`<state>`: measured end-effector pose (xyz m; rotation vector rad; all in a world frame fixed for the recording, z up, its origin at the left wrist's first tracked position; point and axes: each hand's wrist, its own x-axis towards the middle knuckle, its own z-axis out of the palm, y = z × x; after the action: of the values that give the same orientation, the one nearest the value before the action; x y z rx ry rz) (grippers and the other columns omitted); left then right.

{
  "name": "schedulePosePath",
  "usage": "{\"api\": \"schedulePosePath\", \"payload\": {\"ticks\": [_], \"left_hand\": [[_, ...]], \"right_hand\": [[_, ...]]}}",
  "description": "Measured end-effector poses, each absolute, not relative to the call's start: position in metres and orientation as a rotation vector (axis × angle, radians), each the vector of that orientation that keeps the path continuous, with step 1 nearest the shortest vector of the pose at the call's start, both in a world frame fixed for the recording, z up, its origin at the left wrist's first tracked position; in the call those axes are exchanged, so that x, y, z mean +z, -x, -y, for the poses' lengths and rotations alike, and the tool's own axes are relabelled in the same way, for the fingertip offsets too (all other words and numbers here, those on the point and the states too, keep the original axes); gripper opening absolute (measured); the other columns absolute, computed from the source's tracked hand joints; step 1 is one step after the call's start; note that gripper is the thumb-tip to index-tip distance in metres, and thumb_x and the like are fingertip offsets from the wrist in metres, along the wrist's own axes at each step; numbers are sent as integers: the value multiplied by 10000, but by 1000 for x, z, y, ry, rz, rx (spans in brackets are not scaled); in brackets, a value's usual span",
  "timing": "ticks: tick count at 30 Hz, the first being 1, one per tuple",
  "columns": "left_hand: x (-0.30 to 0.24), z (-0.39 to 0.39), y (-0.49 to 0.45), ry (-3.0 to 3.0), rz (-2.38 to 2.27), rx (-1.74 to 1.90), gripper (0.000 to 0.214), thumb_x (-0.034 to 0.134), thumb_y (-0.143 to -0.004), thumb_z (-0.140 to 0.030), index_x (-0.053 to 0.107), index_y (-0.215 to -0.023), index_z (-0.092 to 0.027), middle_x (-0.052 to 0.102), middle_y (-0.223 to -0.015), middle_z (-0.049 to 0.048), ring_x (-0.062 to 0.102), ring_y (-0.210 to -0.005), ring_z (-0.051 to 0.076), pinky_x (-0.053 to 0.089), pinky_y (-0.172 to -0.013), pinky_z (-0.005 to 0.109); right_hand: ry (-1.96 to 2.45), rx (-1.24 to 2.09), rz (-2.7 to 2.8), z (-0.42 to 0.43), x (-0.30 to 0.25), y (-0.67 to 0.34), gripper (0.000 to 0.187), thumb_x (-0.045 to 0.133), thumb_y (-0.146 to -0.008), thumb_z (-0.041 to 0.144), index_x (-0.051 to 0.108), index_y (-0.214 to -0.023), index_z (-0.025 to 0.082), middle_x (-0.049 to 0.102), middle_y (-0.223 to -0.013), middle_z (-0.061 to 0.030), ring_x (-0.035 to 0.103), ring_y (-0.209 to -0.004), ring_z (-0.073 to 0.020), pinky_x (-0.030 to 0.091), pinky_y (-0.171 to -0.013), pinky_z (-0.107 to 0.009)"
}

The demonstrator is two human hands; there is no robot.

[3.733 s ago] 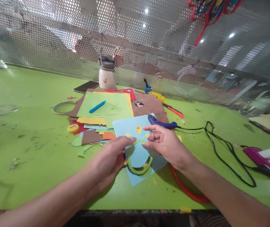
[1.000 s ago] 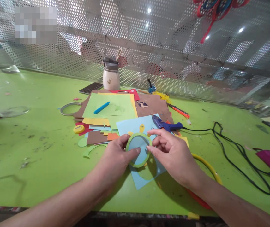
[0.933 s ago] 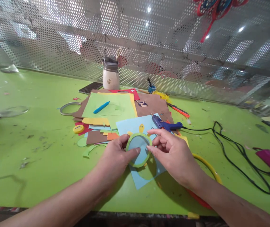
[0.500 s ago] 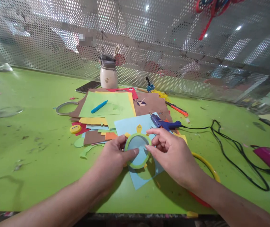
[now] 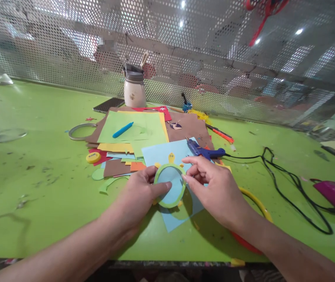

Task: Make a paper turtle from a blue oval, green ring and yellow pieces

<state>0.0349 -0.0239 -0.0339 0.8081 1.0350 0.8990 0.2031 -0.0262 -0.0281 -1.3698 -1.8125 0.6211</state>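
A green paper ring (image 5: 170, 205) sits tilted above the light-blue sheet (image 5: 161, 150), casting a shadow. The left hand (image 5: 142, 192) is clamped on its left side, thumb across the front, likely to steady it. The right hand (image 5: 210, 184) has thumb and forefinger apart at the opposite edge; whether it grips, I cannot tell. Beyond, a blue glue gun (image 5: 203, 151) points its nozzle away, presumably keeping fingers safe.
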Motion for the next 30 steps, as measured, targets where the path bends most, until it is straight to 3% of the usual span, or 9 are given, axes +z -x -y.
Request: {"api": "schedulePosePath", "payload": {"ticks": [20,26,30], "left_hand": [[-28,23,-35,-788,-1022,887,335,784,-615,-117,688,-936,-95,759,-795,93,670,-649,193,543,-644,298],[-25,26,-36,-826,-995,910,317,779,-642,-138,683,-944,-113,759,-805,75,663,-645,188,549,-644,312],[-22,27,-37,-838,-962,943,327,784,-643,-141,675,-949,-105,753,-776,64,656,-628,171,534,-618,276]], "right_hand": [[1417,770,1676,26,-25,-205,298,613,-817,225,623,-1111,177,639,-748,1,589,-626,-147,480,-592,-284],[1388,1097,1570,23,-20,-209,266,595,-880,420,626,-923,159,580,-664,23,521,-575,-117,433,-551,-245],[1329,1298,1571,22,-19,-207,297,578,-901,451,613,-831,164,520,-606,56,457,-539,-95,373,-521,-230]]}}
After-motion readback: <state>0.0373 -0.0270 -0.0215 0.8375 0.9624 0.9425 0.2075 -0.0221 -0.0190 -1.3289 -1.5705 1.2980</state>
